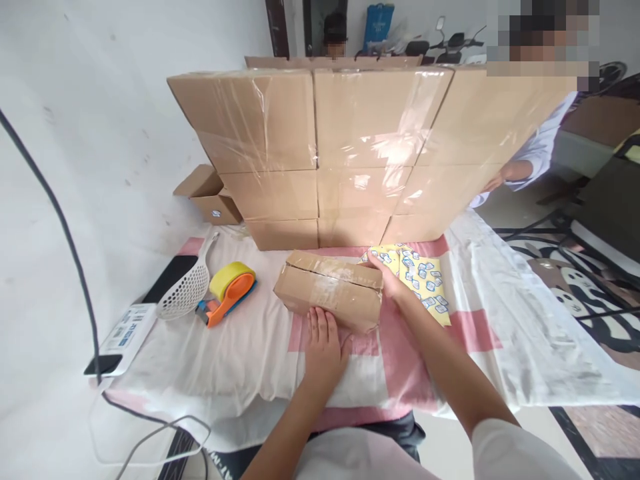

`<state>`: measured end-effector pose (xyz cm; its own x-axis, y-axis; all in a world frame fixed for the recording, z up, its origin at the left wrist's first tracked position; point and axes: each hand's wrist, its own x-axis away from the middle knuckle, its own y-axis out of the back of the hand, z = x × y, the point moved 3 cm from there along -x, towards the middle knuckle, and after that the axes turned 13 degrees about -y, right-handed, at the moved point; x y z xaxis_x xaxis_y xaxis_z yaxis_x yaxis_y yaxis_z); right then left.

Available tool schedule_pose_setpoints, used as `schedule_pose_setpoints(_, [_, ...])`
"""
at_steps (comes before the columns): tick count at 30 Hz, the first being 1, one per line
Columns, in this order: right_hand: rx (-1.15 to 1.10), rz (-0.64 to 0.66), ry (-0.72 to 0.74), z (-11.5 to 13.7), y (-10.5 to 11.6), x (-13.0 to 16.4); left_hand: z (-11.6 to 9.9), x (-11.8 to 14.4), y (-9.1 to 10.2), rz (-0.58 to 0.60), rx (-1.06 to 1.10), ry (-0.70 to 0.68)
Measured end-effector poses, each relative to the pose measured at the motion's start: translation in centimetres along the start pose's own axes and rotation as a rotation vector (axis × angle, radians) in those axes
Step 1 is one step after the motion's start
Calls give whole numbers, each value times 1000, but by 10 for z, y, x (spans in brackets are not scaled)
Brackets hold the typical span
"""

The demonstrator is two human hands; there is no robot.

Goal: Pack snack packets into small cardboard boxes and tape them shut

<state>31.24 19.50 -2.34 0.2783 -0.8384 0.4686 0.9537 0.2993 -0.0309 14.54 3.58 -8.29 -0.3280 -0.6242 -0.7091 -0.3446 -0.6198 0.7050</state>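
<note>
A small taped cardboard box (327, 290) lies on the cloth-covered table (240, 360) in front of me. My left hand (324, 347) rests flat against its near side, fingers spread. At the box's right end, my right hand (393, 283) grips it, thumb on the top edge. Just beyond the right hand lies a yellow patterned packet (423, 273).
A wall of stacked, taped cartons (350, 153) stands at the table's back. An orange tape dispenser with yellow tape (229, 291), a white slotted scoop (187, 288) and a labelled device (125, 333) lie at left. Another person's sleeve (530, 157) shows behind the cartons at right.
</note>
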Motion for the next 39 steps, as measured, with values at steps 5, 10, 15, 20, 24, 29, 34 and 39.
schedule_pose_setpoints(5, [119, -230, 194, -17, 36, 17, -4, 7, 5, 68, 40, 12])
schedule_pose_setpoints(10, [75, -485, 346, -4, 119, 57, -6, 13, 17, 172, 65, -33])
schedule_pose_setpoints(15, [316, -715, 328, -5, 186, 64, -5, 28, 27, 276, 109, -42])
schedule_pose_setpoints(20, [454, -817, 301, -27, 213, 57, -3, 34, 31, 255, 160, -10])
schedule_pose_setpoints(24, [620, -778, 278, -39, 219, 66, -3, 32, 31, 251, 162, 22])
schedule_pose_setpoints(29, [924, -574, 10, -43, 209, 78, -2, 36, 31, 295, 136, 48])
schedule_pose_setpoints(34, [1091, -508, -117, -43, 190, 79, 0, 42, 30, 349, 107, 95])
schedule_pose_setpoints(39, [1105, -525, -83, -37, 177, 76, -4, 40, 32, 364, 98, 169])
